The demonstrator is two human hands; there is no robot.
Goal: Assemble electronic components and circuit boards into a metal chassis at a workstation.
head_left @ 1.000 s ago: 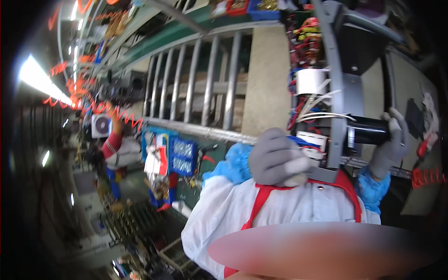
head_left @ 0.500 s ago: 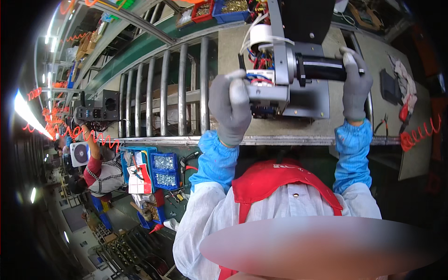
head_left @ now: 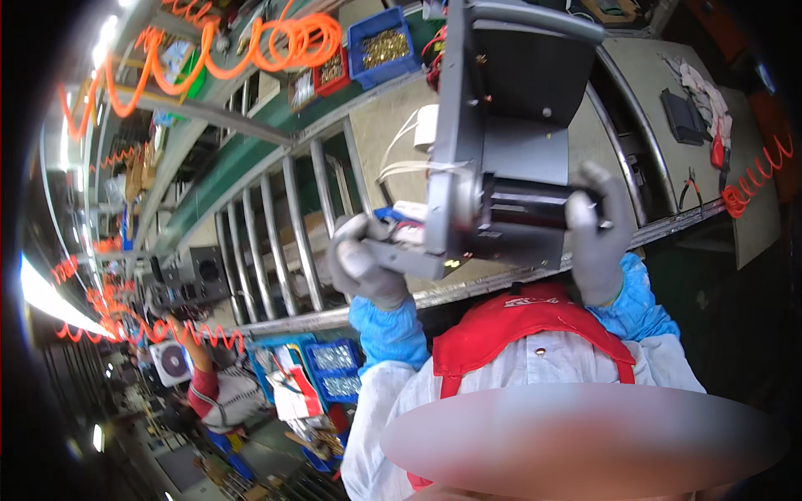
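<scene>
A grey metal machine unit point(head_left: 457, 125) stands in front of me at the roller conveyor, with loose wires and a white cylindrical part point(head_left: 426, 127) on its left side. A black cylinder point(head_left: 530, 203) sticks out to the right from its upright plate. My left hand point(head_left: 368, 260), in a grey glove, is closed round the low left metal edge of the unit. On the other side, my gloved right hand point(head_left: 597, 238) grips the free end of the black cylinder. The wires and parts behind the plate are partly hidden.
Metal rollers point(head_left: 299, 221) run off to the left. Blue bins point(head_left: 383, 48) of small brass-coloured parts stand beyond. Blue trays of hardware point(head_left: 336, 369) lie near my left elbow. Pliers point(head_left: 692, 188) and a cloth point(head_left: 706, 96) lie at right. A co-worker point(head_left: 225, 392) works at far left.
The view has turned, shifting the surroundings. The unit and both hands sit lower and further left in the picture, and the unit appears tilted. Both hands keep their hold.
</scene>
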